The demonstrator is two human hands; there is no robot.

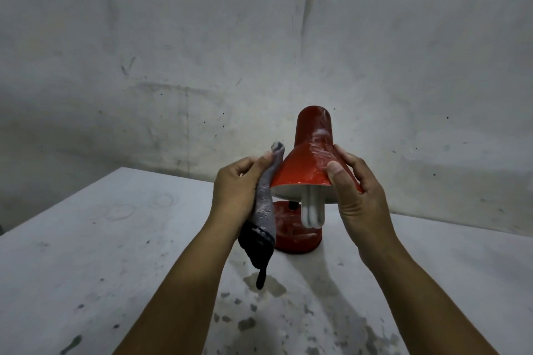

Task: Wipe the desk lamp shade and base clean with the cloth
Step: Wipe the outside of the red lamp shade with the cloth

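A red desk lamp stands on the white table. Its cone shade (302, 164) tilts toward me, with a white spiral bulb (313, 215) hanging out of its mouth. The round red base (297, 235) sits below, partly hidden by the cloth. My right hand (360, 199) grips the shade's right rim, thumb on the outer surface. My left hand (235, 190) holds a grey and black cloth (264, 210) against the shade's left side; the cloth's dark end dangles down past the base.
The white table (115, 253) is scuffed and stained, with dark wet spots (259, 311) in front of the lamp. Its far edge meets a dirty white wall (259, 37) just behind the lamp.
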